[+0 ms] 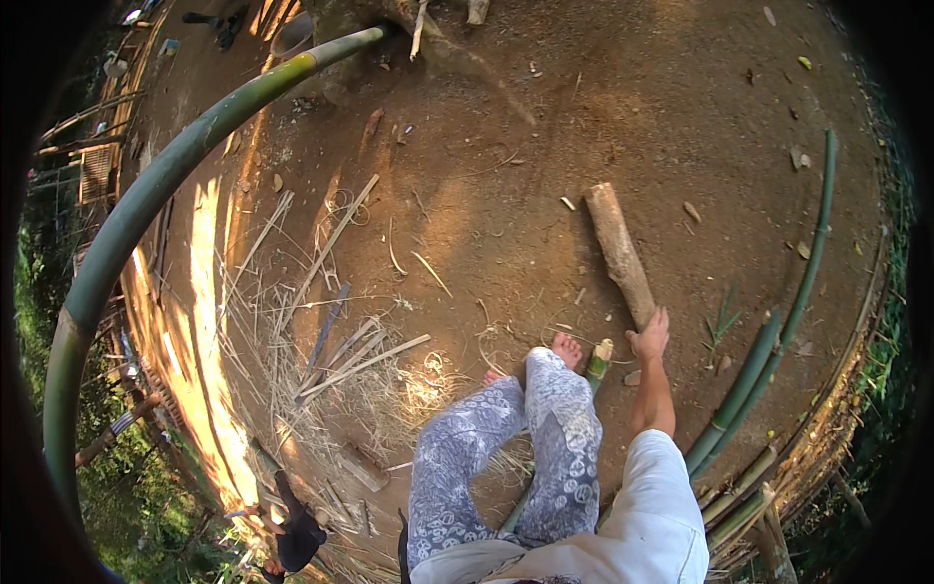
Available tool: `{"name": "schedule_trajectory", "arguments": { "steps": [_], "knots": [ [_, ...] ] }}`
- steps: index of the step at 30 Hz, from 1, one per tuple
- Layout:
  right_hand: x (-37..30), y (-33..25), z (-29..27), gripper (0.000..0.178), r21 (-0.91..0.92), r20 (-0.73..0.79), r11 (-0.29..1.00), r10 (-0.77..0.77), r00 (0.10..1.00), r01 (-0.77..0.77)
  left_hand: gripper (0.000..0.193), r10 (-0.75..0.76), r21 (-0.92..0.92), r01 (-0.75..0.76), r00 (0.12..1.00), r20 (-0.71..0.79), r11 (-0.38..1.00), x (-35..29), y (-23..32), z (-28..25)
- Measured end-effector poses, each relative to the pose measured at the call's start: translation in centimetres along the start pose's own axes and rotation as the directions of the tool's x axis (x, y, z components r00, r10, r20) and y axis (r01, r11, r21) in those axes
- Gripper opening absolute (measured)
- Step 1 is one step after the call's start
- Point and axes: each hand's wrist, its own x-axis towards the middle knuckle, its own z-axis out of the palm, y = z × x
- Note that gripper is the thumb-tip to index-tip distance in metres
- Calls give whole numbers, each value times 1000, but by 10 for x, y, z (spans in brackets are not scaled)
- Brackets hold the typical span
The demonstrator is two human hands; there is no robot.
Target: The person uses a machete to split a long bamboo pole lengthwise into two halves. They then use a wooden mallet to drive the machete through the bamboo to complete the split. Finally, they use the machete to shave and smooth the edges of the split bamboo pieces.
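My right hand [651,336] grips the near end of a short, thick piece of log [619,248], its fingers bent over the wood. The log points away from me over the brown dirt; whether its far end rests on the ground, I cannot tell. Beside my bare foot [566,349], left of that hand, is the cut end of a green bamboo pole [598,362]. My left hand does not show. Split bamboo strips [360,370] and fine shavings [379,409] lie to the left of my legs, with a dark, flat, blade-like piece [328,321] among them.
A thick green bamboo pole [126,234] arches along the left side. Thinner green bamboo poles [744,389] lie at the right. Long split bamboo lengths [206,341] line the left edge. A dark-clothed person [297,540] appears at the lower left.
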Motion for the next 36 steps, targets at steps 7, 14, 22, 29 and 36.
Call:
{"name": "schedule_trajectory", "arguments": {
  "steps": [7,14,22,29,36],
  "knots": [
    [67,-72,2,102,-88,150,996,3,989,10,37,25,87,-23,999,-21,996,-18,-2,19],
    [1,-95,-50,68,442,205,897,-82,975,-18,39,-45,11,45,999,30,999,-18,29,-20],
    [-233,-90,-291,91,606,179,789,-252,951,95,42,-106,-131,127,982,159,983,-5,38,-93],
    [-404,-72,-527,104,632,-15,695,-433,901,344,50,-4,-238,80,953,303,968,33,31,-96],
    [-469,-92,-602,100,627,-126,592,-564,816,506,44,175,60,-219,892,418,974,100,88,-97]
  ]
}}
